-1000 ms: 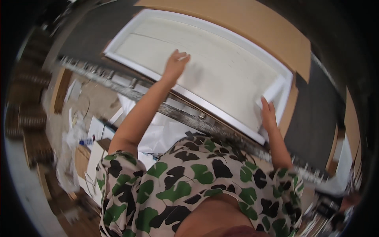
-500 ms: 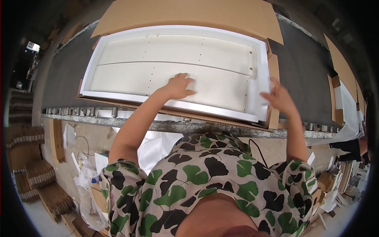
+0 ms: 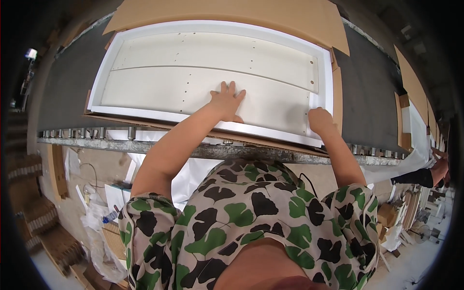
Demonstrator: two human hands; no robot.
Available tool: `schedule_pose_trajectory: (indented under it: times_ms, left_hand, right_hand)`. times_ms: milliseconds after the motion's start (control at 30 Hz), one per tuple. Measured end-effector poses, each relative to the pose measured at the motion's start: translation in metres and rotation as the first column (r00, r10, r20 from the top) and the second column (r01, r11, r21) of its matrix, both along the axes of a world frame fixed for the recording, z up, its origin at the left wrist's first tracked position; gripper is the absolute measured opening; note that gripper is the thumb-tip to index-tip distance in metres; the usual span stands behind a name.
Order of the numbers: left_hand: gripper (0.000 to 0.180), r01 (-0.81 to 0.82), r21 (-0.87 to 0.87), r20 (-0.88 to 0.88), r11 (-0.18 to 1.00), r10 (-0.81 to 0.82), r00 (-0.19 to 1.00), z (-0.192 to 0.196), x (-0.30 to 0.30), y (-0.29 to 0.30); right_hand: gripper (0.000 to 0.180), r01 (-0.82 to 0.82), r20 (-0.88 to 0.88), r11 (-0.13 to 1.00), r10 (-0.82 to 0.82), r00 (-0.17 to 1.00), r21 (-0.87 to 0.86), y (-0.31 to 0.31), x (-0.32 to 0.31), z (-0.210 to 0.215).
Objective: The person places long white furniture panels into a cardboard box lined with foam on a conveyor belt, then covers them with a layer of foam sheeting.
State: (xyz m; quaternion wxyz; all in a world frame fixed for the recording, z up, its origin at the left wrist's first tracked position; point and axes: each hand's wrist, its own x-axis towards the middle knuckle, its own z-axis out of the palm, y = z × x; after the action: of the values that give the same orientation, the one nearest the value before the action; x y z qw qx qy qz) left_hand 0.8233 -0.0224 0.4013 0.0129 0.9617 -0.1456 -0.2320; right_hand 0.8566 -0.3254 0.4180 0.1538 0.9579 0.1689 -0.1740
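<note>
At the far left, stacked cardboard (image 3: 46, 227) lies on the floor below the roller conveyor (image 3: 87, 135). On the dark belt rests a flat cardboard sheet (image 3: 232, 14), and on it a long white foam tray (image 3: 96, 92) holding 2 pale panels (image 3: 193, 72) laid side by side along its length. The left arm reaches forward and slightly right from the leaf-print sleeve, and the left hand (image 3: 226, 102) lies palm down on the nearer panel with its fingers spread and flat. Further right, the right arm stretches straight ahead; the right hand (image 3: 320, 121) sits at the tray's near right corner, fingers curled over the foam rim beside the panel's end. At the far right edge another person's dark sleeve (image 3: 411, 178) shows.
</note>
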Motion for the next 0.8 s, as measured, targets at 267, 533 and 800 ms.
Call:
schedule_pose_trajectory:
  times_ms: [267,533,800]
  left_hand:
    - [0.094,-0.021,-0.025,-0.018,0.999,0.021,1.0,0.002,0.001,-0.007]
    - [0.051,-0.221,-0.531,-0.003,0.818,0.26,0.966,0.038,-0.032,0.016]
    - [0.016,-0.299,-0.951,0.069,-0.074,0.895,-0.441,-0.023,-0.289,0.041]
  right_hand:
    - [0.015,-0.288,-0.059,0.956,0.285,0.957,-0.056,-0.018,0.014,-0.023]
    - [0.03,-0.039,-0.102,0.614,0.193,0.976,0.789,0.059,-0.023,0.061]
    - [0.024,0.148,-0.516,0.513,0.713,0.475,0.846,0.119,-0.112,0.053]
